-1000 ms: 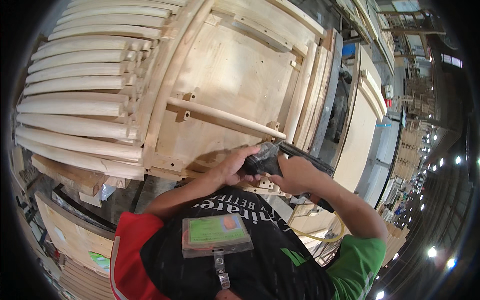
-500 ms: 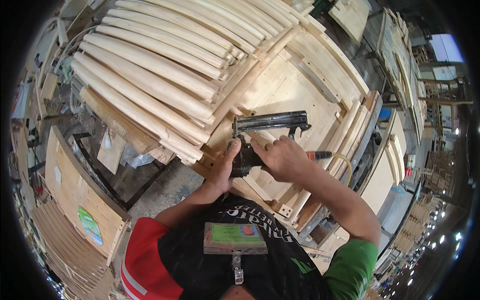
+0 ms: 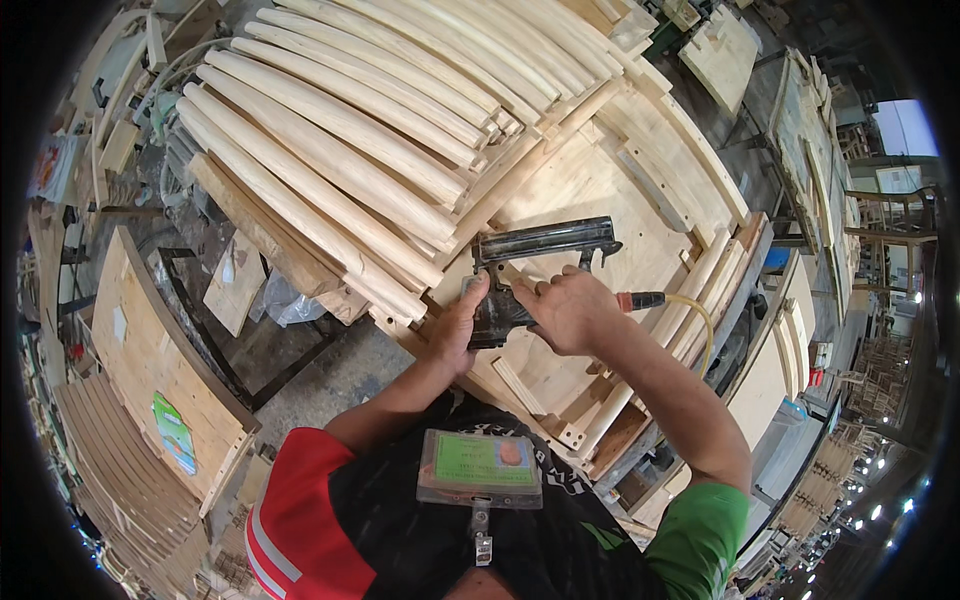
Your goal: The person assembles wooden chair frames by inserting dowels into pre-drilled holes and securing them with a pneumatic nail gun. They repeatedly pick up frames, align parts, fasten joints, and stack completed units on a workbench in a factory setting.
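Observation:
A black pneumatic nail gun (image 3: 545, 238) is held in front of my chest, over a pale wooden frame (image 3: 570, 190). My right hand (image 3: 570, 310) wraps round its handle, where a yellow air hose (image 3: 692, 303) joins. My left hand (image 3: 462, 325) grips the body of the tool from the left side, thumb pointing up along it. Much of the tool's body is hidden behind my fingers. Just beyond my left hand lie the ends of several rounded wooden slats (image 3: 340, 165), set side by side.
To the left stands a curved wooden panel (image 3: 150, 360) with a green label, beside a black metal frame (image 3: 225, 370). A grey-edged bench (image 3: 748, 262) runs along the right. Farther right is a long worktable (image 3: 800, 140) with wooden strips on it.
The slats, frame and surroundings have shifted slightly right and down in the view. Both hands keep hold of the nail gun, which sits about the same.

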The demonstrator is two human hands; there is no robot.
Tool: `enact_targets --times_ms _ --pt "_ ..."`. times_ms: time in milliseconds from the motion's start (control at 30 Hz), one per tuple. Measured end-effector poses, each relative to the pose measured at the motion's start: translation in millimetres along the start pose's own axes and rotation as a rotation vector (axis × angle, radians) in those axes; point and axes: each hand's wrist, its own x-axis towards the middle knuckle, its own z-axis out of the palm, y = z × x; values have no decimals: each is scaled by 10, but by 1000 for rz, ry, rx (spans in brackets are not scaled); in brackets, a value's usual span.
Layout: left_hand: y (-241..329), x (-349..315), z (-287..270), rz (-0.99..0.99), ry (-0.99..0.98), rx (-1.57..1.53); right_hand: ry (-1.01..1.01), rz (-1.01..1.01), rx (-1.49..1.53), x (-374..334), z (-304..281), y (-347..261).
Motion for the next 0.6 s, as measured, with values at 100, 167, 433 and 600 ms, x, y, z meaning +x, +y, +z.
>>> enact_targets --times_ms 100,167,433,600 --pt "100 -152 72 -9 -4 77 -22 123 88 -238 -46 -187" --pt "119 -254 22 12 -63 209 -154 304 213 -553 -337 -423" --pt "578 -335 -57 1074 -13 1911 469 1226 501 -2429 553 -973" --pt "698 -254 -102 1011 9 2310 640 1584 299 -3405 1132 -1001"
